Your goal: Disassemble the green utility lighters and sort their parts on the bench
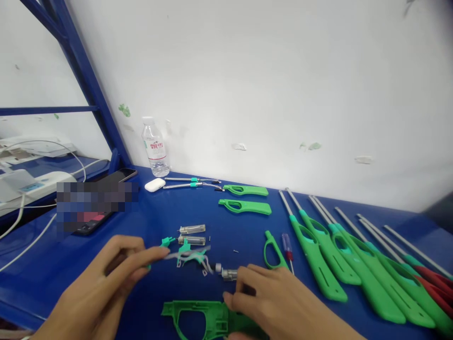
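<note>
My left hand hovers at the left with thumb and fingers pinched together; a bit of a small teal plastic part shows between the fingertips. Just beyond its index finger lie pale curved strips and teal pieces. My right hand rests its fingers around a green lighter housing half, hollow side up, and covers its handle end. Against its knuckles sits a clear fuel tank with a grey cap, its right end hidden. Two more clear fuel tanks lie farther back.
Assembled green lighters with metal rods fill the right side, with red ones at the edge. A screwdriver lies beside a green shell. Behind are more shells, rods, a white case and a bottle.
</note>
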A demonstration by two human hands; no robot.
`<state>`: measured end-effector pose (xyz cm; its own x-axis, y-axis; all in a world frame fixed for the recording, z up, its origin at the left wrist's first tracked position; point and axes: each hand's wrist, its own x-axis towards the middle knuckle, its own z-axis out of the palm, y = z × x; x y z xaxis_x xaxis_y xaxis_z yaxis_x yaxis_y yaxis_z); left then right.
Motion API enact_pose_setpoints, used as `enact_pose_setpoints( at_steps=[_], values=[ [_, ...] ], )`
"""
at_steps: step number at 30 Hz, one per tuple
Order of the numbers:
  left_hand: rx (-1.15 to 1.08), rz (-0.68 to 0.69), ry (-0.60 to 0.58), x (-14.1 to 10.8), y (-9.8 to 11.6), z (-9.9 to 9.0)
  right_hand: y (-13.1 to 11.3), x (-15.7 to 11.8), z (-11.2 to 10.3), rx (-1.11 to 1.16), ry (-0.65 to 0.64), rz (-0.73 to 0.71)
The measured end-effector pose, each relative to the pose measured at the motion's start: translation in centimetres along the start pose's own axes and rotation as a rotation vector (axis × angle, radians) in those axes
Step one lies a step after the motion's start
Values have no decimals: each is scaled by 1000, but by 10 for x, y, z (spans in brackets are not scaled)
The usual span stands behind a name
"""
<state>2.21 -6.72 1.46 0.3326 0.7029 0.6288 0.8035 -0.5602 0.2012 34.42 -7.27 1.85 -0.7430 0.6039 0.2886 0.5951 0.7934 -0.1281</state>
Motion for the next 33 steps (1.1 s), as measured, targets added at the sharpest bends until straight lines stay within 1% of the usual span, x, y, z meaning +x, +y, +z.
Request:
enact_pose_setpoints(
  at_steps=[2, 4, 6, 8, 12, 16, 19, 22, 25, 27, 30, 33],
  values=[
    [-5, 17, -27, 18, -7, 5, 1, 0, 2, -2, 13, -9],
    [7, -29, -18, 38, -15, 13, 1, -1, 4, -11, 36, -19],
    [11, -109, -84, 59, -26, 21, 2, -1, 7, -19, 67, -27],
    [-6, -131, -190, 80, -41, 27, 4, -1, 10, -27, 98, -35],
    [2, -118, -299, 115, -72, 41, 4, 1, 15, -51, 160, -62],
    [13, -66, -415, 139, -93, 62, 2, 1, 16, -97, 199, -100],
    [44, -57, -453, 149, -103, 78, 0, 1, 6, -90, 171, -75],
    [75, -53, -452, 152, -107, 91, 6, -1, -12, -46, 145, 67],
    [97, -50, -423, 149, -107, 98, 24, -6, -25, -96, 156, 202],
    [108, -52, -398, 147, -105, 100, 41, -10, -28, -204, 183, 247],
    [124, -61, -349, 145, -101, 100, 61, -15, -25, -364, 179, 276],
    [134, -63, -285, 145, -97, 98, 72, -13, -21, -405, 143, 272]
  ],
)
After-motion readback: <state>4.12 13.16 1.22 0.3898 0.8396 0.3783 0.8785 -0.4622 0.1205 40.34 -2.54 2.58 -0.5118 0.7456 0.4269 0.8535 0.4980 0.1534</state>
